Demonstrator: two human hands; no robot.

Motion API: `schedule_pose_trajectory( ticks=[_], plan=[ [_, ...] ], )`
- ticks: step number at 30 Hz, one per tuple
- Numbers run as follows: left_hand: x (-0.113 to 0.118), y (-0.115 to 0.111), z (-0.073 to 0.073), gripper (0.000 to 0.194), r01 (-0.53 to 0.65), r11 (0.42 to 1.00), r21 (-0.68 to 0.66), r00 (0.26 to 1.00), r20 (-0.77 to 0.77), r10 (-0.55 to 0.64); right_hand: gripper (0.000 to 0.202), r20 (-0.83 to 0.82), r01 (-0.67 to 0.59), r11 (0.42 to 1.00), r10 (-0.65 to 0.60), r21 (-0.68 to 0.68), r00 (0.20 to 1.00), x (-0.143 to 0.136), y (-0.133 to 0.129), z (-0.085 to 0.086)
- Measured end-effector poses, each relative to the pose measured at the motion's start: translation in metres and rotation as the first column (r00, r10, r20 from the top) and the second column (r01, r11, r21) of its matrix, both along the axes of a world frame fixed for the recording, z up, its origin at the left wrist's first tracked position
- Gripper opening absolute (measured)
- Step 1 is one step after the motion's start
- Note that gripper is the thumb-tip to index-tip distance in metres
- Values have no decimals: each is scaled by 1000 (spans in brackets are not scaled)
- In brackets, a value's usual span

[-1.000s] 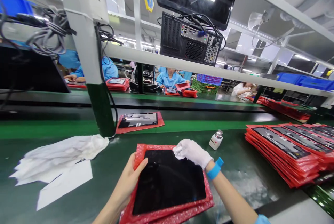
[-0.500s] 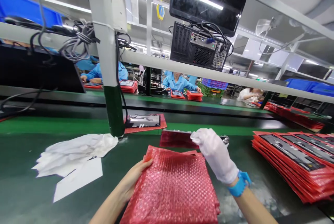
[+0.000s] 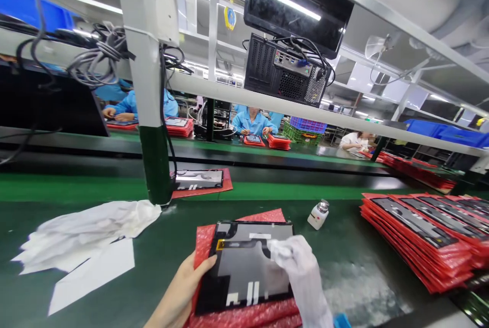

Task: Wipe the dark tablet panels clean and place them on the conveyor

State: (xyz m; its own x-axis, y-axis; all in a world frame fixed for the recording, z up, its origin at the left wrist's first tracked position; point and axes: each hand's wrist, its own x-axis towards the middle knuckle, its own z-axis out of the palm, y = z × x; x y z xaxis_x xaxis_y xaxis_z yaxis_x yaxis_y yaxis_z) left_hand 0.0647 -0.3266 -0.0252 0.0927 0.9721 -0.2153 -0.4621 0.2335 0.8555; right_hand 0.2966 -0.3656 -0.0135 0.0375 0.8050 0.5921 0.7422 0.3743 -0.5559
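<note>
A dark flat panel (image 3: 244, 272) with grey areas and white strips lies over red bubble-wrap bags (image 3: 267, 311) at the lower middle. My bare left hand (image 3: 187, 282) holds the panel's left edge, thumb on top. My right hand (image 3: 294, 262), in a white glove, is over the panel's upper right part with its fingers bunched round something white that I cannot make out clearly. To the right of the panel stands a small white bottle (image 3: 318, 215) with a metal top.
White cloths (image 3: 91, 231) and a white sheet (image 3: 93, 272) lie left. Bagged panels are stacked (image 3: 416, 246) at right. Another panel (image 3: 200, 179) rests beyond, beside a post (image 3: 153, 165). People in blue sit across the bench.
The panel now lies face up on the red bags, where bare bubble wrap was showing. My right hand has come down and nearer over it. The bottle is now in full view.
</note>
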Motion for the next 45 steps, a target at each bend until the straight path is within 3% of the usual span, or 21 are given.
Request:
schedule_pose_trajectory(
  ticks=[3, 7, 9, 11, 14, 17, 20, 22, 25, 30, 33, 36, 39, 42, 43, 45],
  plan=[
    [-1, 0, -3, 63, -8, 999, 39, 998, -58, 10, 28, -70, -68, 998, 67, -8, 995, -34, 35, 12],
    [-2, 4, -11, 67, -56, 995, 80, 995, -81, 62, 22, 169, -11, 997, -3, 78, 986, -69, 65, 8],
    [-1, 5, -11, 66, -82, 995, 59, 994, -71, 86, 21, 308, 44, 990, -83, 133, 948, -59, 69, 4],
    [1, 4, -8, 67, -116, 993, 29, 991, -70, 118, 21, 391, 120, 980, -174, 160, 904, -31, 64, -3],
    [5, 2, -1, 68, -143, 990, -8, 987, -73, 142, 25, 425, 272, 945, -326, 184, 844, 17, 41, -26],
    [6, 3, -4, 66, -128, 992, -1, 989, -70, 128, 40, 476, 355, 900, -436, 254, 764, 45, 10, -67],
    [6, 6, -12, 68, -131, 991, 7, 990, -60, 131, 49, 556, 325, 898, -439, 297, 706, 44, -14, -105],
    [6, 6, -13, 69, -125, 992, 10, 991, -51, 125, 48, 593, 290, 911, -412, 294, 692, 31, -21, -114],
    [7, 3, -6, 68, -116, 993, 37, 992, -44, 118, 50, 602, 202, 945, -319, 256, 732, -5, -9, -103],
    [8, -2, 2, 66, -99, 993, 59, 995, -23, 100, 48, 522, 130, 976, -202, 172, 829, -72, 36, -75],
    [6, -2, 0, 65, -84, 994, 66, 996, -25, 86, 34, 537, 33, 986, -118, 165, 836, -85, 41, -74],
    [5, -1, -1, 64, -79, 996, 37, 996, -25, 80, 23, 544, 17, 992, -85, 128, 834, -66, 24, -63],
    [5, 1, -1, 60, -93, 996, 12, 995, -38, 94, 29, 381, 58, 997, -34, -51, 924, -27, 1, -33],
    [4, 7, 2, 57, -112, 994, 11, 993, -44, 113, 19, -48, 42, 965, -57, -260, 997, 15, -11, 2],
    [4, 11, 3, 57, -117, 993, 15, 992, -43, 117, 13, -227, 16, 952, -89, -305, 970, 27, -12, 12],
    [2, 26, 9, 56, -129, 991, 28, 991, -40, 130, 10, -545, -32, 942, -165, -333, 822, 47, -13, 25]
  ],
)
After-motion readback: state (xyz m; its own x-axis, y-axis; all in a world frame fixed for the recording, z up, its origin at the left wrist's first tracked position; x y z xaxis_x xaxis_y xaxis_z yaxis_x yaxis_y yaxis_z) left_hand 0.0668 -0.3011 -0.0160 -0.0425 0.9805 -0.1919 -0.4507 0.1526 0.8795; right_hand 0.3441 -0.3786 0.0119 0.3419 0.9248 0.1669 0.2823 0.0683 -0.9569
